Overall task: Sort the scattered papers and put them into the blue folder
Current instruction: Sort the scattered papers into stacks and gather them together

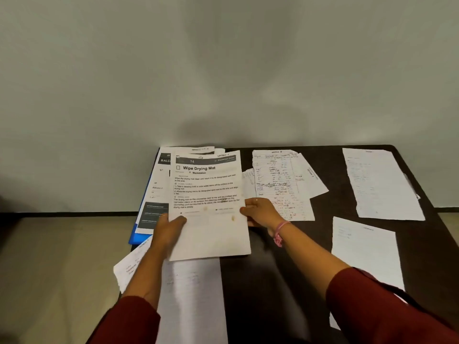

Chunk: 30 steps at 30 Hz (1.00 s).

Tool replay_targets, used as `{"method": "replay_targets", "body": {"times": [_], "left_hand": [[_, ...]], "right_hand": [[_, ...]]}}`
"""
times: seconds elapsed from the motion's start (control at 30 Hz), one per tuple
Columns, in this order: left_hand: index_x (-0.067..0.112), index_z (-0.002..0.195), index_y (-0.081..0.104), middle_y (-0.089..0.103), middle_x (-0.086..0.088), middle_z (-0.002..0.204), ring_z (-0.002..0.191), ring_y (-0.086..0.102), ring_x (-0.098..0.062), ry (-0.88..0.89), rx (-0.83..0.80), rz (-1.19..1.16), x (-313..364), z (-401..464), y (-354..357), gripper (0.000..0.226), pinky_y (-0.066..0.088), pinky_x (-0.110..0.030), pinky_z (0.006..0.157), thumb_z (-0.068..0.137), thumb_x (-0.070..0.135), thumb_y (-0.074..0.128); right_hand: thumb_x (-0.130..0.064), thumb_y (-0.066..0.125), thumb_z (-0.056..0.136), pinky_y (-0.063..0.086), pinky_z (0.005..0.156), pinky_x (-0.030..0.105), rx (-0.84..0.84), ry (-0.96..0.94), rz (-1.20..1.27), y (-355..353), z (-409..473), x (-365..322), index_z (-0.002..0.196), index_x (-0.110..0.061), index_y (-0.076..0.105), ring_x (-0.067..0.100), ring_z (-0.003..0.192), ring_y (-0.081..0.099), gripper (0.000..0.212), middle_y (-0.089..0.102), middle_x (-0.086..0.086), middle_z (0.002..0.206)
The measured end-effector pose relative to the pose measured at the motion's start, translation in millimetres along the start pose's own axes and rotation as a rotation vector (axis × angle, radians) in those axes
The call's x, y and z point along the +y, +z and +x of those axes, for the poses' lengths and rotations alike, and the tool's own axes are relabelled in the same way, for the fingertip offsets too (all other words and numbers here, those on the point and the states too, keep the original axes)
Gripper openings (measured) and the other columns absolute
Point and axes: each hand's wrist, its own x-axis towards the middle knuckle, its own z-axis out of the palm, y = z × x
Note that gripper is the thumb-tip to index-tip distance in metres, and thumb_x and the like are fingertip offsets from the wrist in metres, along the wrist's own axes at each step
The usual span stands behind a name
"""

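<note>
I hold a printed sheet headed "Wipe Drying Mat" (207, 207) over the table's left part. My left hand (169, 229) grips its left edge and my right hand (260, 211) pinches its right edge. Under and behind the sheet lies a stack of printed papers (159, 184) on the blue folder (139, 234), of which only the left and near edges show. Handwritten sheets (280, 180) lie just right of my right hand. Two pale sheets lie further right, one far (380, 184) and one near (365, 254).
The dark table (268, 281) stands against a pale wall, its left edge beside the folder. A long sheet (193, 299) lies at the near edge between my arms, and another paper (129, 266) overhangs the table's left side. Beige floor lies to the left.
</note>
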Motion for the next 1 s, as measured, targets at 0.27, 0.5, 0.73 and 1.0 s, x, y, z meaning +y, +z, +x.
{"method": "replay_targets", "body": {"times": [0.27,0.5,0.73,1.0], "left_hand": [[0.013,0.109,0.066,0.070,-0.002,0.107,0.093,0.067,-0.023,0.034,0.080,0.210,12,51,-60,0.030,0.054,-0.038,0.088,0.082,0.007,0.054],[0.006,0.122,0.053,0.065,-0.009,0.118,0.106,0.061,-0.028,0.044,0.110,0.296,17,93,-80,0.042,0.049,-0.045,0.095,0.082,0.006,0.064],[0.000,0.126,0.049,0.060,-0.016,0.117,0.098,0.056,-0.026,0.073,0.232,0.354,2,103,-81,0.045,0.044,-0.032,0.083,0.083,0.000,0.064],[0.008,0.127,0.052,0.045,-0.017,0.128,0.115,0.048,-0.033,0.230,0.500,0.318,-13,83,-71,0.042,0.043,-0.050,0.098,0.086,0.010,0.064]], "right_hand": [[-0.001,0.057,0.088,0.059,0.066,0.030,-0.051,0.078,-0.040,70,45,-9,0.097,0.001,0.065,0.016,0.074,0.067,0.012,0.070,0.008,0.090],[0.000,0.055,0.087,0.059,0.067,0.037,-0.032,0.106,-0.189,100,70,-14,0.060,-0.014,0.052,0.017,0.058,0.060,0.031,0.062,0.001,0.071],[-0.004,0.057,0.087,0.058,0.075,0.042,0.004,0.062,-0.324,105,72,-10,0.066,-0.024,0.052,0.025,0.079,0.063,0.029,0.066,0.011,0.100],[-0.015,0.063,0.084,0.053,0.089,0.040,0.085,0.055,-0.337,85,61,12,0.123,-0.006,0.051,0.023,0.096,0.062,0.042,0.061,0.009,0.106]]}}
